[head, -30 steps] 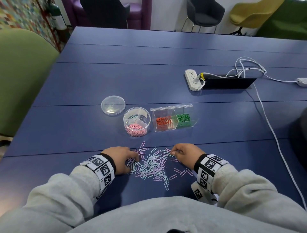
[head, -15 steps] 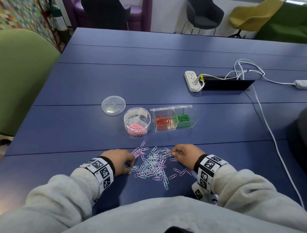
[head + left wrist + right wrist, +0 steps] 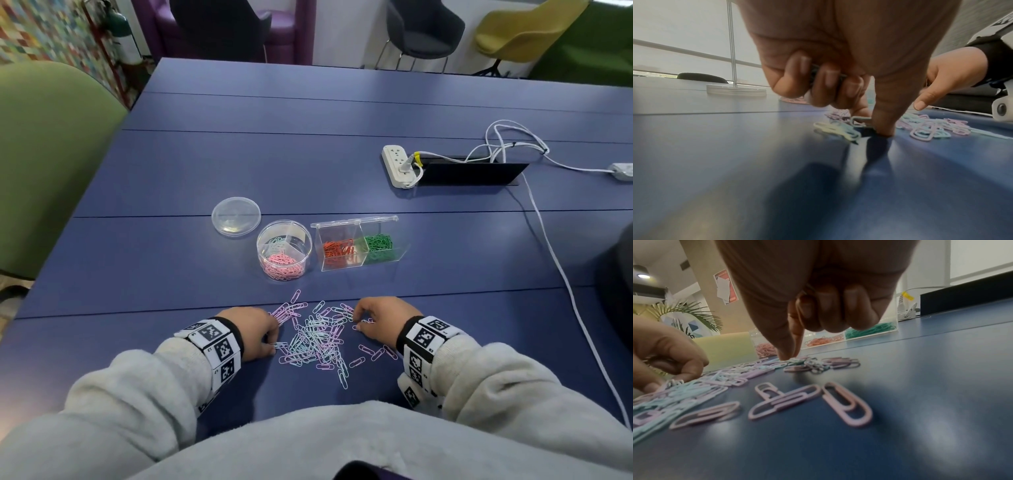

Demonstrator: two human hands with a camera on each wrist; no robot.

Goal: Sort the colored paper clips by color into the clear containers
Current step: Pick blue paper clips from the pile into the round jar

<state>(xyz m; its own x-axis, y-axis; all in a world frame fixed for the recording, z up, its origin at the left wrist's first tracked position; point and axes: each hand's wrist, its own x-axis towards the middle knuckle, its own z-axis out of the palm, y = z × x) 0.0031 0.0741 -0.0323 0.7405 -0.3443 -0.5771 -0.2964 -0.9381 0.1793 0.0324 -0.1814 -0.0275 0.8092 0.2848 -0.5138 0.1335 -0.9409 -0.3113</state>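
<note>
A pile of pastel paper clips (image 3: pixel 318 339), light blue and lilac-pink, lies on the blue table (image 3: pixel 239 154) in front of me. My left hand (image 3: pixel 274 344) is at the pile's near left edge. Its thumb and forefinger pinch a light blue clip (image 3: pixel 860 121) against the table, and its other fingers (image 3: pixel 826 84) curl around more clips. My right hand (image 3: pixel 356 320) is at the pile's right edge, fingers curled, with thumb and forefinger tips (image 3: pixel 790 356) meeting on a clip. Behind stand a round clear tub (image 3: pixel 263 253) with pink and pale clips and a rectangular clear box (image 3: pixel 352 222) with orange and green clips.
The tub's round lid (image 3: pixel 236 216) lies to its back left. A white power strip (image 3: pixel 399 166) and a black cable hatch (image 3: pixel 469 173) sit at the back right, and a white cable (image 3: pixel 548 246) runs down the right side. A green chair (image 3: pixel 51 154) stands left.
My left hand has drawn back from the pile's upper left to its near left edge and now pinches a blue clip. My right hand has barely moved.
</note>
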